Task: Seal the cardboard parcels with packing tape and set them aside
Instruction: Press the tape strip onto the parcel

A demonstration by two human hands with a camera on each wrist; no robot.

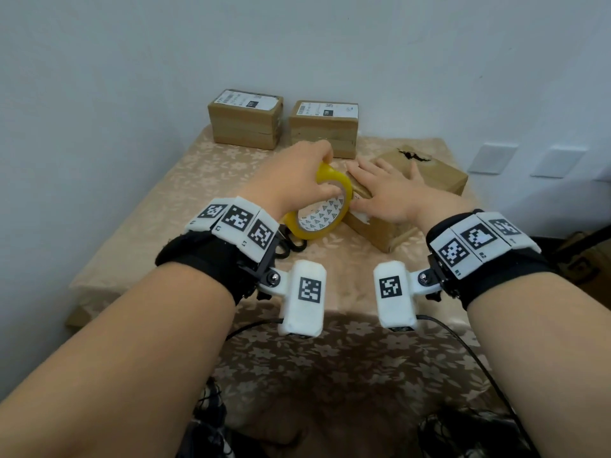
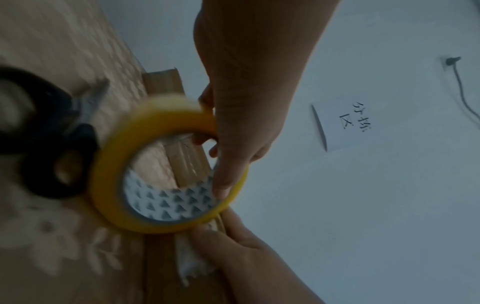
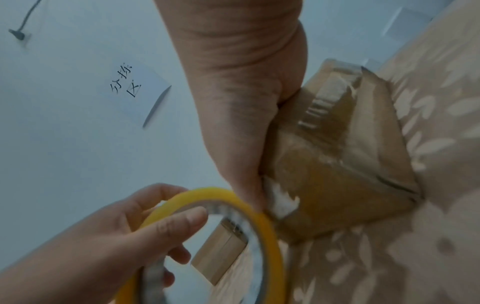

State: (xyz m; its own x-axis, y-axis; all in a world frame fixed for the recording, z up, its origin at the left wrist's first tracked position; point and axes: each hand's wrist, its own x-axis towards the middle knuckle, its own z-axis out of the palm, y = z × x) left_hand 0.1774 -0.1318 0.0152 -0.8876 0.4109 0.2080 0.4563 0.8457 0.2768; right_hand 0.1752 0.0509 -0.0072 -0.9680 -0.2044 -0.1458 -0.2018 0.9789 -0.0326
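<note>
Left hand point(image 1: 291, 180) pinches tape roll point(image 1: 317, 206); right hand point(image 1: 386, 190) flat on parcel point(image 1: 380, 226); left wrist shows scissors point(image 2: 46, 133).

It looked like a makeshift parcel-sorting corner in a plain room, not a proper warehouse. A small table point(image 1: 158, 206) under a beige flowered cloth stood pushed into the corner of bare white walls. At twelve o'clock two taped cardboard parcels point(image 1: 245, 119) with printed shipping labels sat side by side against the wall. A handwritten paper sign point(image 2: 342, 123) was stuck on the wall, a plug and cord point(image 2: 453, 61) hung from a socket near it, and at two o'clock were white wall plates point(image 1: 492, 158).
</note>
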